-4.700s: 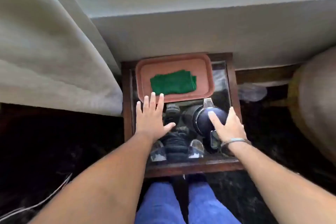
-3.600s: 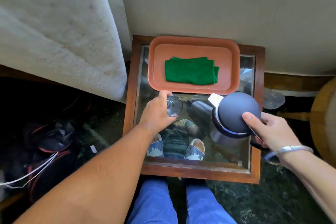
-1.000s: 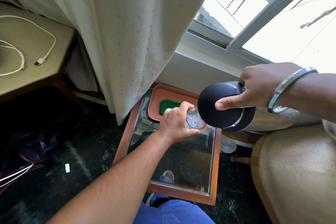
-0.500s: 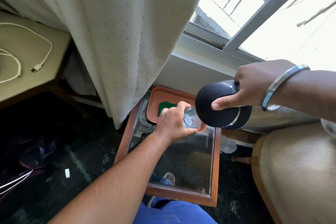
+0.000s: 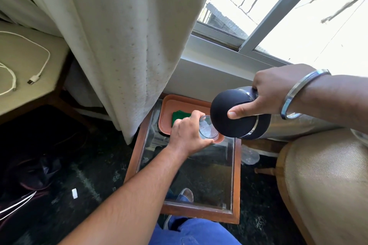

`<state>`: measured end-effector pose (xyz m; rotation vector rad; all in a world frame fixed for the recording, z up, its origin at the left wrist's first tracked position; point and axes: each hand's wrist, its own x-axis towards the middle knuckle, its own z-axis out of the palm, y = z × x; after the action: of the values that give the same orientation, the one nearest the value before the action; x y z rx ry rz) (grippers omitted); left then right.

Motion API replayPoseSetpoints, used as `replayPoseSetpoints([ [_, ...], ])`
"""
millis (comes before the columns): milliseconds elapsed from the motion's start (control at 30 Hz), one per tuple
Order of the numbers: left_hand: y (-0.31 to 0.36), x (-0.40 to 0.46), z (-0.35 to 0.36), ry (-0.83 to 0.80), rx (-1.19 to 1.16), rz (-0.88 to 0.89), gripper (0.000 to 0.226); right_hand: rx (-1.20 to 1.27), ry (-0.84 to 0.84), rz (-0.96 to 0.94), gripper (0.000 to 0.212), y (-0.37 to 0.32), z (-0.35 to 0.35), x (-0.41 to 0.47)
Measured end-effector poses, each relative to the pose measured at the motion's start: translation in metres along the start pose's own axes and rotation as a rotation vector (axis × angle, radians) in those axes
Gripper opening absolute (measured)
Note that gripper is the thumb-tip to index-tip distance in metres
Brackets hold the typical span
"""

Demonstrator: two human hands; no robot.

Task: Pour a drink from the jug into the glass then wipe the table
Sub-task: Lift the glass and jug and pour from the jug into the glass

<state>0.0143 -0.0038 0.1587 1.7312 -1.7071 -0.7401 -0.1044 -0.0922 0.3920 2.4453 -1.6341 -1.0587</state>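
dark blue, domed and edged with a steel band, the jug's (image 5: 237,114) lid faces the camera, the jug tipped sideways and held up in the air by the right grip (image 5: 266,93), which is wrapped about the handle end with the thumb laid across the lid; a metal bangle (image 5: 298,93) rings that wrist. the jug's lower edge hangs just above and beside the glass (image 5: 207,128), whether liquid is running i cannot tell. the left grip (image 5: 187,134) is curled round the glass from its left side, holding it over the near edge of the orange tray (image 5: 179,103); whether its base touches the tray or the bench is hidden. a green cloth (image 5: 178,116) lies on the tray, partly behind the left fingers. the tray sits at the far end of the bench (image 5: 236,185), a wood frame around a glass top. a cream curtain (image 5: 129,36) hangs at its far left corner, a window (image 5: 278,6) beyond, a beige chair (image 5: 328,185) on the right, and a white cable (image 5: 29,69) on the surface at far left.
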Motion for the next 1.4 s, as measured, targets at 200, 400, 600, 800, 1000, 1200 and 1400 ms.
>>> replayPoseSetpoints([
  [200, 0.001, 0.0, 0.005, -0.002, -0.002, -0.028, 0.071, 0.007, -0.01, 0.01, 0.105, 0.004, 0.006, 0.003],
  [400, 0.001, 0.002, 0.01, -0.006, 0.022, -0.032, 0.073, 0.025, -0.011, 0.005, 0.105, 0.009, 0.014, 0.008],
  [600, -0.001, 0.009, 0.015, -0.001, 0.038, -0.057, 0.072, 0.064, -0.003, -0.005, 0.109, 0.017, 0.022, 0.015],
  [800, 0.0, 0.017, 0.021, -0.004, 0.058, -0.058, 0.071, 0.112, 0.0, -0.028, 0.116, 0.025, 0.03, 0.023],
  [1000, -0.004, 0.019, 0.033, -0.022, 0.051, -0.062, 0.075, 0.123, -0.01, -0.034, 0.115, 0.028, 0.045, 0.029],
  [1200, -0.016, 0.017, 0.048, -0.006, 0.051, -0.095, 0.072, 0.238, -0.014, -0.032, 0.117, 0.039, 0.073, 0.04],
  [1400, -0.024, 0.013, 0.065, -0.036, 0.074, -0.092, 0.073, 0.627, -0.102, -0.005, 0.099, 0.064, 0.13, 0.036],
])
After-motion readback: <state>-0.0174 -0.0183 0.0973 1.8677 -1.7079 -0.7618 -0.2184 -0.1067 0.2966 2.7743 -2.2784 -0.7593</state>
